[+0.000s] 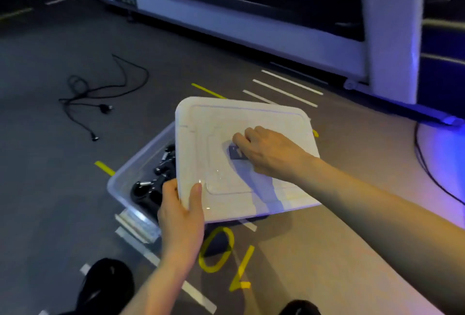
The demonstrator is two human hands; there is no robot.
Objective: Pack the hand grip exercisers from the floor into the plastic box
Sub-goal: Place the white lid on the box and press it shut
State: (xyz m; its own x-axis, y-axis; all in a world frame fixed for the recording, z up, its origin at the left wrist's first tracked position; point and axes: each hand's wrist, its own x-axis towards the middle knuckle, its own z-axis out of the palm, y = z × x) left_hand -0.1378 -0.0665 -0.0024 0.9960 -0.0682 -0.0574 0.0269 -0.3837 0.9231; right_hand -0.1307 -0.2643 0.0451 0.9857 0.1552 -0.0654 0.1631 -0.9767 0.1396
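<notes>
On the grey floor (50, 163) in front of me sits a clear plastic box (130, 171), and I hold its white lid (241, 153) over it, skewed so that the box's left part stays uncovered. In that open part lie black hand grip exercisers (161, 176) with metal springs, heaped together inside the box. My left hand (181, 211) grips the lid's near left corner, thumb on top and fingers underneath. My right hand (269, 153) rests on the middle of the lid, fingers curled round a small dark handle (235, 152) there; the blur keeps me from saying how firmly it is pinched. The two hands are apart, one at the lid's edge and one at its centre. Yellow tape (221, 251) on the floor just near of the box forms the figures 0 and 7 as I see them, and white tape strips lie beside the box's near corner. A tangled black cable (100, 93) lies well to the left. Beyond the box runs a long white machine base (226, 25). Dark shoes (108, 287) show at the bottom edge.
</notes>
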